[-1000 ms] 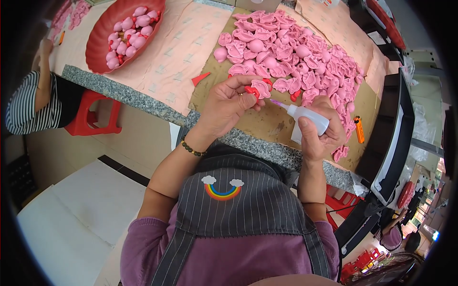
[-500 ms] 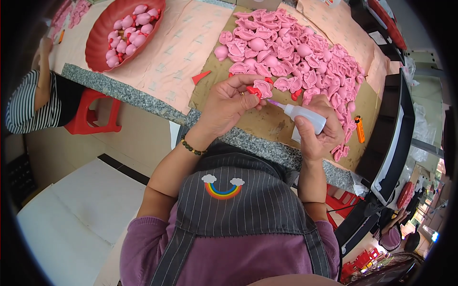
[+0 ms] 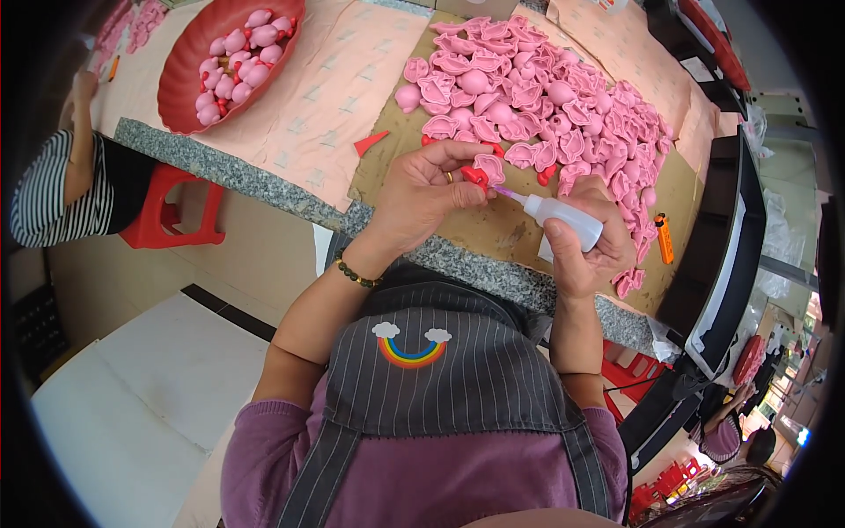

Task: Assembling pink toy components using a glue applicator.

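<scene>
Between the thumb and fingers of my left hand (image 3: pixel 428 183) is a small pink moulded plastic piece (image 3: pixel 488 167) with a red plastic part (image 3: pixel 476 177) against it. My right hand (image 3: pixel 591 236) is wrapped round a translucent white squeeze bottle (image 3: pixel 568 220). The bottle lies tilted, and its thin purplish nozzle tip (image 3: pixel 505 191) points left at the pink piece, touching it or very close. Just beyond both hands spreads a big pile of pink moulded pieces (image 3: pixel 528 97), some shell-like and some rounded. A few red parts (image 3: pixel 547 175) lie at the pile's near edge.
A red fluted bowl (image 3: pixel 176 97) of pink-and-red pieces stands at the far left. Right of the pile are an orange lighter-like object (image 3: pixel 664 238) and a black tray-like box (image 3: pixel 722 255). A granite edge (image 3: pixel 264 185) borders the table. Another person's arm (image 3: pixel 79 132) shows at left.
My left hand has turned the pink piece slightly and shifted it a little to the right. The bottle in my right hand has barely moved.
</scene>
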Available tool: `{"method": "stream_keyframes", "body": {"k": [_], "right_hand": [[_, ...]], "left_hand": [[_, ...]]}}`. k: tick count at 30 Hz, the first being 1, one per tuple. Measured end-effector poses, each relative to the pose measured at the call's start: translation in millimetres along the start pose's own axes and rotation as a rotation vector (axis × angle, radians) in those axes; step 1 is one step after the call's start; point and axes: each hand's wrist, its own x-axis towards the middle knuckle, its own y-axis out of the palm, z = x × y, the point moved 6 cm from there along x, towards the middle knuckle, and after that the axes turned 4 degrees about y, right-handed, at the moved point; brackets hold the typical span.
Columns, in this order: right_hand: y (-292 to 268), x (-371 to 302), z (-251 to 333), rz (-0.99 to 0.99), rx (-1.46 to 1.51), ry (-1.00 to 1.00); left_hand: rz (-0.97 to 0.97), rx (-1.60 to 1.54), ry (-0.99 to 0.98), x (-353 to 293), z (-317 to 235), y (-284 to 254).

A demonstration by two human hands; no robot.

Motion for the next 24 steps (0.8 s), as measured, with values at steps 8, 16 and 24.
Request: {"method": "stream_keyframes", "body": {"k": [8, 16, 24], "right_hand": [[2, 1, 0, 0.017, -0.042, 0.016], [-3, 3, 1, 0.001, -0.066, 0.008], [-29, 6, -21, -0.149, 0.379, 0.193]], "left_hand": [[0.053, 0.021, -0.004, 0, 2, -4], [0.039, 0.024, -0.023, 2, 1, 2], [0.040, 0.010, 0.018, -1, 0, -1]]}}
